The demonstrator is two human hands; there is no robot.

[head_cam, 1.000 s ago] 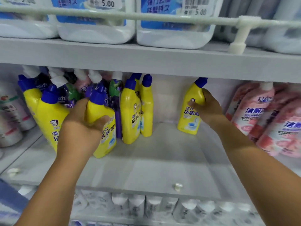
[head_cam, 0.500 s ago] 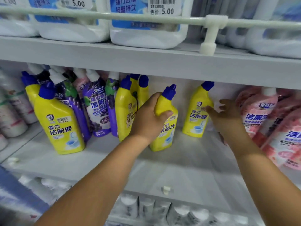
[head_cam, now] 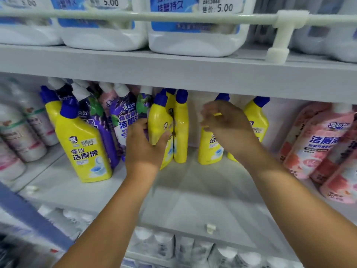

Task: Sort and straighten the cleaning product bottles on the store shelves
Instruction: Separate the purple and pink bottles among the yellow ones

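Yellow toilet-cleaner bottles with blue caps stand on the middle shelf [head_cam: 193, 200]. My left hand [head_cam: 144, 149] grips one yellow bottle [head_cam: 159, 122] that leans against another upright yellow bottle [head_cam: 181, 130]. My right hand [head_cam: 226, 124] curls its fingers round the upper part of a yellow bottle [head_cam: 209, 149] further right; its blue cap shows above the hand. Behind my right wrist stands one more yellow bottle [head_cam: 257, 120]. A big yellow bottle [head_cam: 83, 149] stands at the front left.
Purple bottles [head_cam: 123, 117] crowd behind and left of my left hand. Pink bottles [head_cam: 318, 140] lean at the right, white bottles [head_cam: 19, 132] at the far left. White jugs [head_cam: 193, 41] sit behind a rail [head_cam: 173, 16] on the shelf above.
My left hand let go of the yellow bottle it set down mid-shelf and moved left onto another yellow bottle. My right hand shifted left from the rightmost bottle onto the set-down one.
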